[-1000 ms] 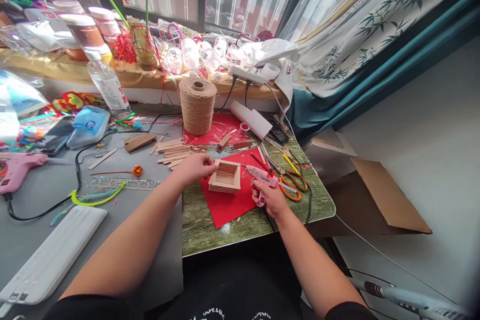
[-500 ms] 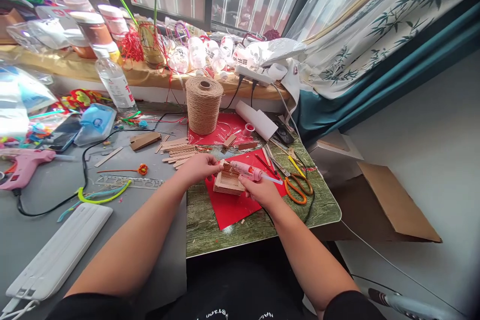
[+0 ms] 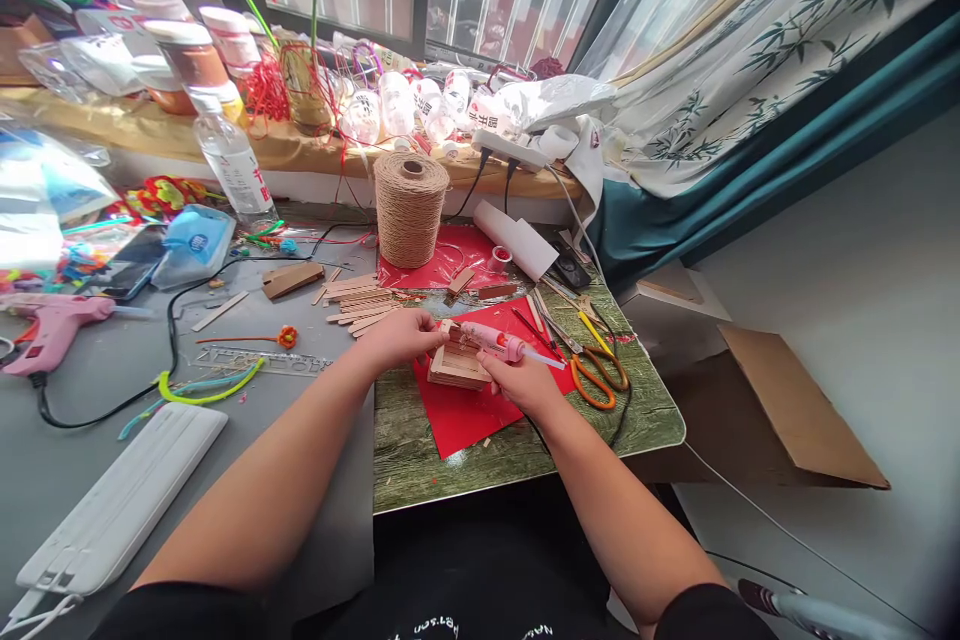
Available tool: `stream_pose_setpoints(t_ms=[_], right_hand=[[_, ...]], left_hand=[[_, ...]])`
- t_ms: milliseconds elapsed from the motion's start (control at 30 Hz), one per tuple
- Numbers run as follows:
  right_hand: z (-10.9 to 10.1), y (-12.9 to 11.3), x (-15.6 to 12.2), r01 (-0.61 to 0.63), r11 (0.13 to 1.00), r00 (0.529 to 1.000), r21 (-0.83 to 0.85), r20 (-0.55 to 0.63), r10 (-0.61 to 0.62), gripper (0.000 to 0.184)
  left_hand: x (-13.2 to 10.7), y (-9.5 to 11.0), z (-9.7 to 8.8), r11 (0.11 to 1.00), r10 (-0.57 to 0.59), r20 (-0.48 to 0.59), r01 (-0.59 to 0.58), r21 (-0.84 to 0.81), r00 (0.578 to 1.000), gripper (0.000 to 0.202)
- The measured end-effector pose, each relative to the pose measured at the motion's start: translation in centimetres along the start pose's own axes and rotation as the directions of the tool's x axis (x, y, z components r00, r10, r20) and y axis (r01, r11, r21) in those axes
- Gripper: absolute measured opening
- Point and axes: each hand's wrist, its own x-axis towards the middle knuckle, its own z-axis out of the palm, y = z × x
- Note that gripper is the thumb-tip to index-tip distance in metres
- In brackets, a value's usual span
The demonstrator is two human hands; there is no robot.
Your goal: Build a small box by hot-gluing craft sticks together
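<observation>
A small box point(image 3: 458, 379) built from stacked wooden craft sticks sits on a red sheet point(image 3: 457, 432). My left hand point(image 3: 406, 333) is closed in a pinch at its far left edge; the exact fingertip contact is partly hidden. My right hand point(image 3: 523, 383) is closed around a pink hot glue gun point(image 3: 495, 340), held over the right side of the box. The gun's nozzle end points left into the box, and a clear glue stick point(image 3: 545, 359) pokes out of its back.
Loose craft sticks point(image 3: 361, 298) and a twine spool point(image 3: 410, 210) stand beyond my hands. Orange-handled scissors point(image 3: 594, 382) and a pencil lie to the right. At left are a second pink glue gun point(image 3: 56, 325), a white power bank point(image 3: 124, 500) and black cable.
The view has shifted very slightly. Both hands, the glue gun and the box keep nearly the same positions.
</observation>
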Motion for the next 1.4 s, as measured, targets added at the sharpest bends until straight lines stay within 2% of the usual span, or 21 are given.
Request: stream_pose_setpoints(t_ms=[233,500,700,833,933,1000,1100,1200,1267,1400], right_hand=[[0.0,0.4,-0.3,0.009,1.000,1.000,-0.023,-0.018,-0.010,0.033],[0.1,2.1,0.2,-0.033,0.997,0.999,0.075,0.019,0.032,0.042],[-0.3,0.8,0.1,-0.040,0.997,0.999,0.070,0.030,0.038,0.039],[-0.3,-0.1,0.1,-0.006,0.999,1.000,0.046,0.005,0.006,0.033],[0.0,0.2,0.2,-0.004,0.999,1.000,0.044,0.000,0.004,0.035],[0.1,0.9,0.2,-0.012,0.994,1.000,0.108,0.020,0.010,0.038],[-0.4,2.9,0.5,-0.022,0.933,1.000,0.358,0.000,0.023,0.039],[-1.5,5.3,1.1,0.116,0.785,0.989,0.609,-0.147,-0.032,0.034],[-2.3,6.8,1.7,0.178,0.720,0.978,0.671,-0.199,-0.056,0.031],[-3.3,8.6,2.8,0.179,0.673,0.978,0.717,-0.205,-0.042,0.028]], left_hand=[[0.5,0.0,0.9,1.000,-0.005,-0.032,0.006,0.002,0.999,0.030],[0.3,0.0,0.8,0.996,-0.047,0.031,0.049,-0.069,0.998,0.036],[0.6,-0.7,1.0,0.994,0.006,0.035,-0.002,-0.113,0.999,0.040],[0.5,-0.7,0.8,0.997,0.013,0.040,-0.009,-0.079,0.999,0.041],[0.4,-0.7,0.6,0.997,0.021,0.039,-0.018,-0.069,0.999,0.039],[0.4,-0.7,0.5,0.997,0.017,0.049,-0.013,-0.080,0.999,0.038],[0.5,-0.8,0.5,0.995,0.005,0.056,0.000,-0.103,0.998,0.035],[0.5,-1.0,0.5,0.992,-0.002,0.060,0.009,-0.127,0.998,0.034],[0.5,-1.0,0.6,0.989,0.001,0.057,0.007,-0.145,0.998,0.032],[0.6,-0.7,0.6,0.985,-0.008,0.066,0.019,-0.171,0.998,0.031]])
